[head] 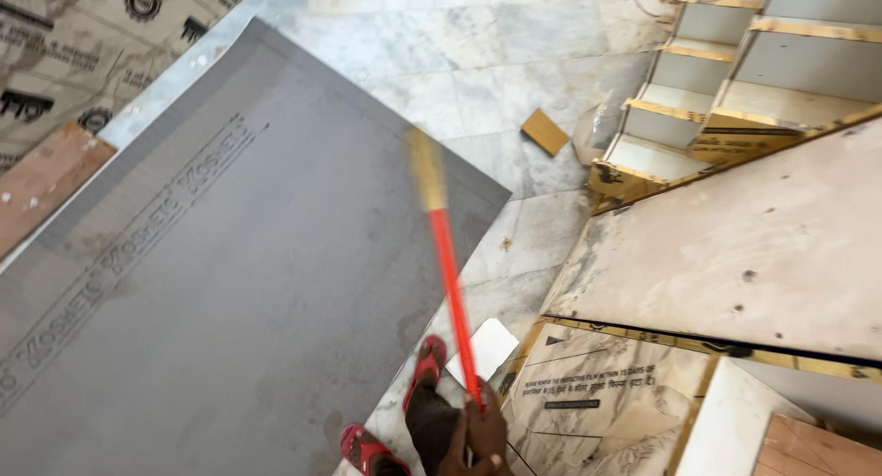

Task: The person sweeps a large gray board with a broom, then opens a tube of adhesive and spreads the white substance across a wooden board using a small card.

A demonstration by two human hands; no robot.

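Note:
My right hand (484, 432) is at the bottom edge, closed around the lower end of a thin red stick (450, 283). The stick slants up and to the left and ends in a blurred yellowish tip (425, 170) over the corner of a large grey sheet (230, 283). The sheet lies flat on the marble floor (478, 81) and has printed lettering along its left side. Just left of the hand are a dark trouser leg and two feet in red sandals (425, 364). My left hand does not show as a separate hand.
A pale board (753, 246) with plywood edges lies at the right, with a film-covered panel (597, 393) below it. A white shelf unit (735, 62) lies at the top right. A small cardboard piece (545, 131) and a white square (489, 345) rest on the floor.

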